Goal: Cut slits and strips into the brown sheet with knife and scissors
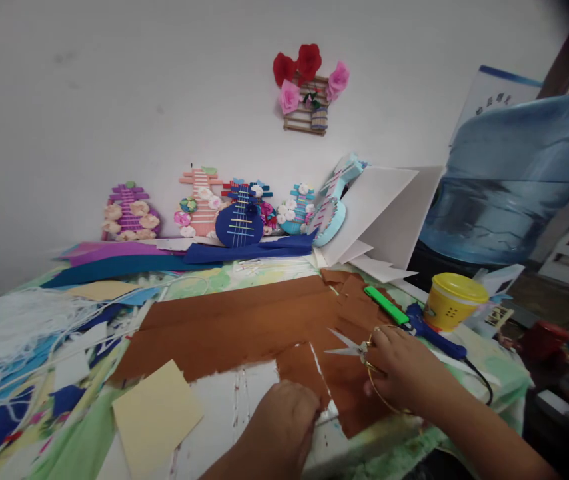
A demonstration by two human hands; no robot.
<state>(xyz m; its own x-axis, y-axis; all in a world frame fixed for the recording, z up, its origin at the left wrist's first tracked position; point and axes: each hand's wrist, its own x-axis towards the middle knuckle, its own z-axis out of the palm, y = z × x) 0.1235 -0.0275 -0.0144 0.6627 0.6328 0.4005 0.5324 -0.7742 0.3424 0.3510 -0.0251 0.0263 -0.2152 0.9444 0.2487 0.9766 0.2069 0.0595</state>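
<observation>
My right hand (402, 370) has its fingers through the gold handles of a pair of scissors (348, 347). The blades are spread apart and point left, over a large brown sheet (244, 320), crepe paper or cloth. Closer to me, my left hand (284, 420) is closed with curled fingers at the near edge of this sheet, beside a cut piece (299, 367) lying over a white board (219, 400). A whitish line runs along the right side of that piece. My left fingertips are partly hidden.
A green utility knife (386, 305), a blue glue gun (437, 337) and a yellow-lidded tub (457, 300) sit at the right. Scraps and white cord (19, 333) cover the left. Handmade lutes (239, 223) lean on the wall. A water bottle (504, 180) stands behind.
</observation>
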